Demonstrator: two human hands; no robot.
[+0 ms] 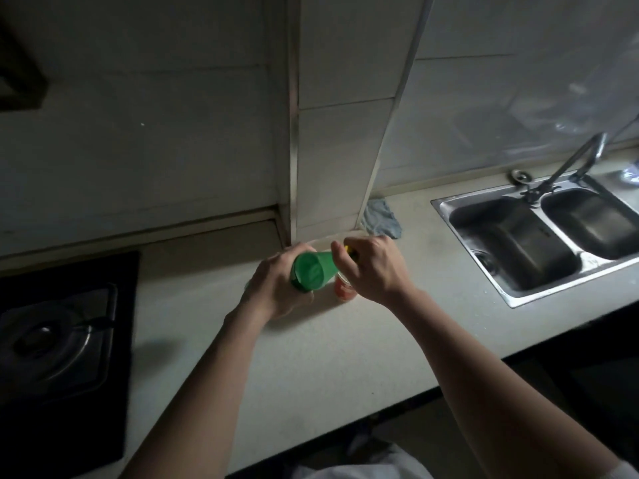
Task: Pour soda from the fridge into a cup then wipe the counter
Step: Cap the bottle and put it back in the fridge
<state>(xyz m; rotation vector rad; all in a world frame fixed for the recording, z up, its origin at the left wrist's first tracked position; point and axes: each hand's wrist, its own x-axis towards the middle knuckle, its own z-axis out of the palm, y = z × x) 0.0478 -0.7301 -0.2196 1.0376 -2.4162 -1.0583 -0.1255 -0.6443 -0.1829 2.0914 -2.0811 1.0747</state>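
At the far left we see one burner of a gas stove set into the pale counter. Next comes our left hand, wrapped round the body of the one green soda bottle, which is held above the counter and tipped so its base faces us and its neck points away to the right. We judge it thin, slick plastic that dents under pressure, so the mid-body is the place to hold it, firmly but not hard. Below the neck stands a single reddish cup, likely light and easy to knock over. Our right hand curls its fingers round the yellow cap. Beyond lie one crumpled blue-grey cloth by the wall, soft and easy to bunch up, then a steel sink with two basins and one faucet.
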